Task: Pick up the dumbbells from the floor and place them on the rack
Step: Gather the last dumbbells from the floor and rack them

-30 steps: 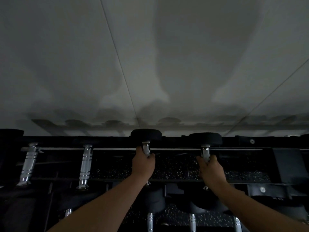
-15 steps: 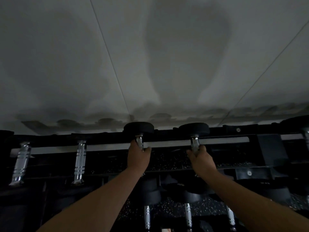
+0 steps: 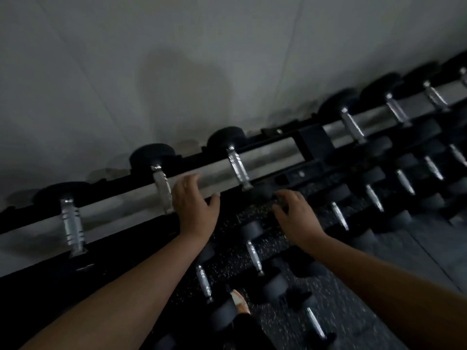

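Two black dumbbells with chrome handles rest on the top tier of the black rack: one just left of my left hand, the other between my hands and further back. My left hand hovers open beside the first handle, fingers spread, holding nothing. My right hand is open too, fingers apart, just below the second dumbbell's near head. Several more dumbbells sit on the lower tier and the floor, such as one below my hands.
A pale wall stands right behind the rack. Another dumbbell sits on the top tier at left, and several more fill the tiers to the right. Speckled rubber flooring lies below, with my shoe showing.
Both hands have let go of the two dumbbell handles and pulled back, open. The view has swung and tilted, so the rack now slopes up to the right.
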